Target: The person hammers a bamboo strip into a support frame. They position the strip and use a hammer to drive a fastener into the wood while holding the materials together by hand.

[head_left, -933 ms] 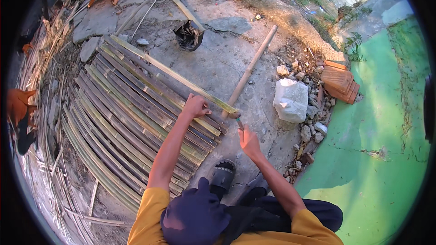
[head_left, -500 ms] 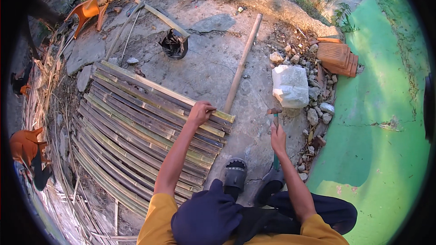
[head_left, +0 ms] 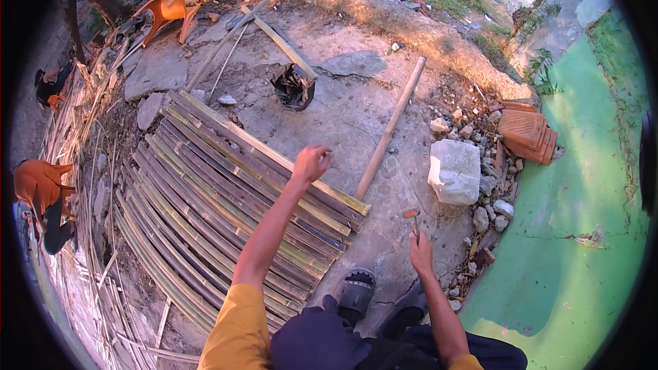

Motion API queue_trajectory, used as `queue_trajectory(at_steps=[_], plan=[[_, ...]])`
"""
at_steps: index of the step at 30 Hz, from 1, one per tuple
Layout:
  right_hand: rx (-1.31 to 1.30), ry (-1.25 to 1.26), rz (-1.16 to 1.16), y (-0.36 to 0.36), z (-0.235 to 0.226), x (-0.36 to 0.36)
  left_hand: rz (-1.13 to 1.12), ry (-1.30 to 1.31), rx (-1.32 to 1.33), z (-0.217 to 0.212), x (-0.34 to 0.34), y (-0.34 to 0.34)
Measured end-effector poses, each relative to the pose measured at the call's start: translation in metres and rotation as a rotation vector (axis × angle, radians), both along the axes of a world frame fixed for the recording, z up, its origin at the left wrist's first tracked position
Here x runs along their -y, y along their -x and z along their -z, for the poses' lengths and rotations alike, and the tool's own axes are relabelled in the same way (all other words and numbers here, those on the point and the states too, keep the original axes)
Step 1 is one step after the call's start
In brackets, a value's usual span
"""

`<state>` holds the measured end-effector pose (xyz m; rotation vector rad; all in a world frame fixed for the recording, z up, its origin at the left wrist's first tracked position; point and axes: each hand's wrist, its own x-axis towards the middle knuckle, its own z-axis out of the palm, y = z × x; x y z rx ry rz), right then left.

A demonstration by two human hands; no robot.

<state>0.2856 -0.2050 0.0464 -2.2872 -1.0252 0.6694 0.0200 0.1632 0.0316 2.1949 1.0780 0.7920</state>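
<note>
A panel of split bamboo slats (head_left: 233,192) lies on the ground to my left, its slats side by side. Above its far edge, near the right end of a pale bamboo strip (head_left: 274,154), is my left hand (head_left: 313,162). Its fingers are curled together, and whatever they pinch is too small to make out. My right hand (head_left: 420,252) is wrapped round the handle of a hammer (head_left: 411,214), held head up over the concrete, to the right of the panel and apart from it.
A wooden pole (head_left: 392,127) runs away from the panel's far right corner. Beyond the panel sits a black plastic bag (head_left: 293,87). A white block (head_left: 455,171), rubble and stacked terracotta tiles (head_left: 526,131) line the green floor (head_left: 548,253). Orange chairs (head_left: 171,14) and people are at left.
My left hand has come up off the strip's right end. The hammer is still in my right hand, its head now tilted differently. The whole view has shifted, showing more of the far side.
</note>
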Motion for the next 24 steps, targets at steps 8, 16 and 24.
queue_trajectory(at_steps=[8, 16, 24], plan=[[-0.060, 0.142, 0.011, -0.007, -0.012, 0.024, -0.309, -0.173, 0.044, -0.010, -0.192, 0.011], [-0.125, 0.207, 0.100, -0.022, 0.000, 0.035, -0.509, 0.092, -0.374, 0.054, -0.222, -0.008], [-0.093, 0.163, 0.104, -0.018, 0.000, 0.027, -0.551, 0.005, -0.384, 0.025, -0.211, -0.012]])
